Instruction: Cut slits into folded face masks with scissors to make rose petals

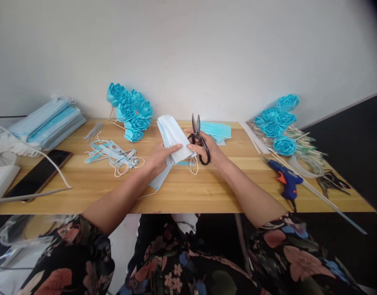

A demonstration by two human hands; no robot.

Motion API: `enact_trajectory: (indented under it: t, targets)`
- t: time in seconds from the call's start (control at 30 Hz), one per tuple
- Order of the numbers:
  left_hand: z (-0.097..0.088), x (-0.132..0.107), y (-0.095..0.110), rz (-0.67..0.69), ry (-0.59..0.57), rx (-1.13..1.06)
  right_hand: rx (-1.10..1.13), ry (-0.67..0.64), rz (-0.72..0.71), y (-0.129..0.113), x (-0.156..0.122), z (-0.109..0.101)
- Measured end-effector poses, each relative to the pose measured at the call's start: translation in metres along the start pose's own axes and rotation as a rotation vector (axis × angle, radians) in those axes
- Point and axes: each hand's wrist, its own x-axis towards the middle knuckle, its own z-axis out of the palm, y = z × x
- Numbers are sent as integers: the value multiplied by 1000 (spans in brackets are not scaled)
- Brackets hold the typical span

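Above the middle of the wooden table, my left hand (162, 157) grips a pale blue and white face mask (174, 139) by its lower left side. My right hand (208, 149) holds black-handled scissors (195, 131), blades apart and pointing up, while its thumb presses the mask's lower right corner. A white ear loop (193, 164) hangs from that corner. Behind my right hand lies a flat piece of turquoise mask fabric (217, 130). Under my left hand another pale blue piece (161, 178) rests on the table.
Cut strips and loops (114, 155) lie left of my hands. Further left are a mask stack (49, 123) and a phone (39, 174). Blue fabric flowers (131, 110) stand at the back, with more flowers (277, 119) at right near a blue glue gun (285, 178) and pliers (331, 182).
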Motion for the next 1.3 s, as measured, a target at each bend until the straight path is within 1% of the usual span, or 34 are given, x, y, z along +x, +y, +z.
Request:
enact_trajectory:
  t: [0.17, 0.3, 0.43, 0.53, 0.63, 0.73, 0.83, 0.9, 1.0, 1.07, 1.1, 1.17, 1.3]
  targets:
    - [-2, 4, 6, 65, 113, -73, 36, 4, 57, 2, -1, 6]
    - [-3, 5, 10, 107, 140, -113, -24, 47, 12, 2, 0, 9]
    - [-2, 5, 11, 108, 153, -128, -72, 103, -3, 2, 1, 7]
    - [-3, 6, 12, 107, 178, -133, -87, 103, -5, 4, 2, 6]
    - [-5, 7, 16, 143, 222, -142, -100, 94, -11, 6, 3, 6]
    - [-8, 7, 21, 154, 250, -166, -102, 127, 2, 0, 2, 4]
    - [-7, 5, 26, 159, 267, -211, -45, 136, 23, -14, -3, 3]
    - [-6, 4, 30, 180, 277, -243, -22, 70, 49, -27, -7, 4]
    - [-4, 4, 35, 210, 293, -284, -7, -134, 122, -42, -13, 7]
    - [-5, 5, 37, 223, 310, -300, -32, -262, 190, -47, -15, 9]
    - [-6, 5, 38, 230, 317, -306, -50, -305, 225, -47, -16, 10]
    - [-8, 6, 39, 244, 322, -318, -80, -351, 288, -45, -15, 11]
    - [-10, 7, 40, 250, 302, -328, -118, -376, 386, -36, -12, 12]
